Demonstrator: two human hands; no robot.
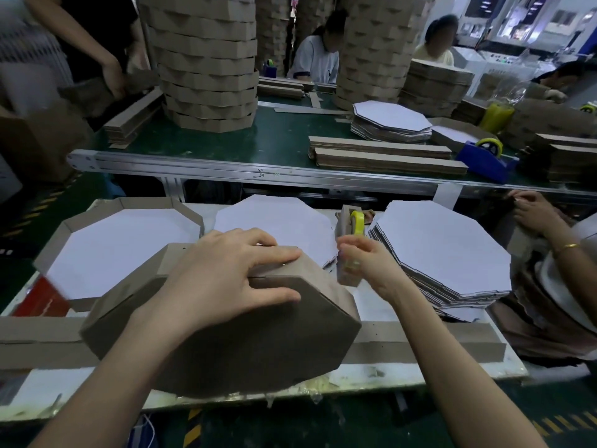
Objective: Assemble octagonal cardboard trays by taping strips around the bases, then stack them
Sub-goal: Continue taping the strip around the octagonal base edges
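Note:
A brown octagonal cardboard tray (258,344) stands tilted on edge at the front of the white table, its base facing me. My left hand (232,273) grips its top edge, fingers over the folded strip (290,270) and thumb on the base. My right hand (365,263) pinches a piece of yellowish tape (350,265) just right of the tray's corner, below the yellow tape roll (357,223) on its cardboard-covered dispenser. A finished tray (64,234) lies white side up at the left.
A stack of white octagonal bases (445,250) sits at the right, another base (274,221) behind the tray. Long cardboard strips (420,344) lie along the front. Another person's hand (533,211) works at far right. Tall tray stacks (210,59) and a blue dispenser (487,160) stand on the green conveyor.

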